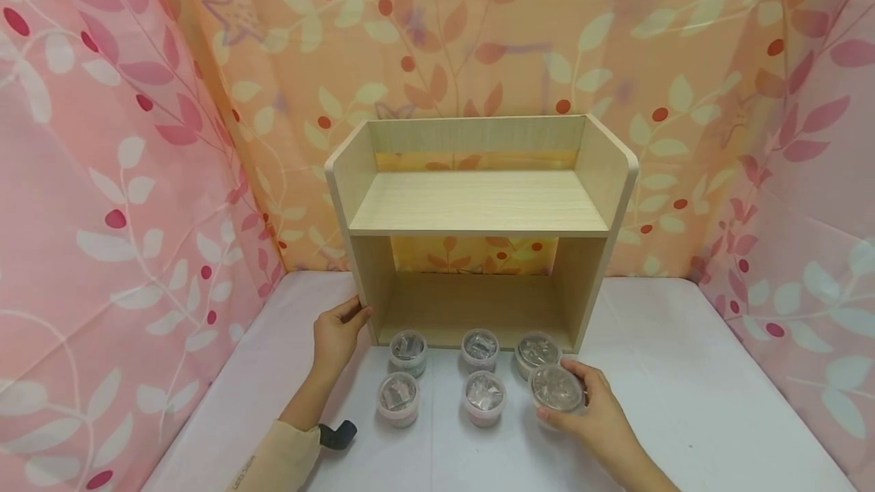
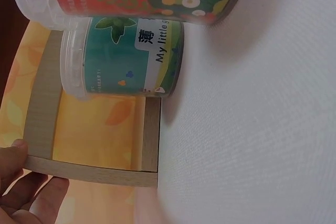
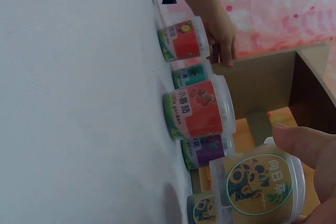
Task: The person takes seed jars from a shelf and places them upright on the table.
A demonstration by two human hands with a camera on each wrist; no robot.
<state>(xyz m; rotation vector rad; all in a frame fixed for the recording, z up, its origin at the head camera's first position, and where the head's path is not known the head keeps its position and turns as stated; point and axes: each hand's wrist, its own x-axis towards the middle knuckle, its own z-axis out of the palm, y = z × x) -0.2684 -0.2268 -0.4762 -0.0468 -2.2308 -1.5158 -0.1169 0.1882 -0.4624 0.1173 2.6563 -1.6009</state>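
Observation:
My left hand (image 1: 335, 340) pinches the front edge of the left side panel of a pale wooden two-tier shelf (image 1: 478, 203); in the left wrist view, thumb and fingers lie on opposite sides of that panel (image 2: 94, 174). With my right hand (image 1: 604, 412) I grip a clear-lidded planting jar (image 1: 556, 389) whose beige label (image 3: 260, 179) shows sunflowers. It is raised and tilted in front of another jar (image 1: 536, 353) with a similar label. To its left stand a red-labelled jar (image 3: 197, 109), a purple-labelled one (image 3: 207, 150), a teal-labelled one (image 2: 118, 56) and another red one (image 3: 184, 42).
The jars stand in two rows on a white-covered table (image 1: 656, 370), right before the shelf's lower opening. Orange patterned cloth (image 1: 465, 36) hangs behind, and pink cloth (image 1: 102, 173) on both sides. A dark strap end (image 1: 337, 435) sticks out at my left sleeve.

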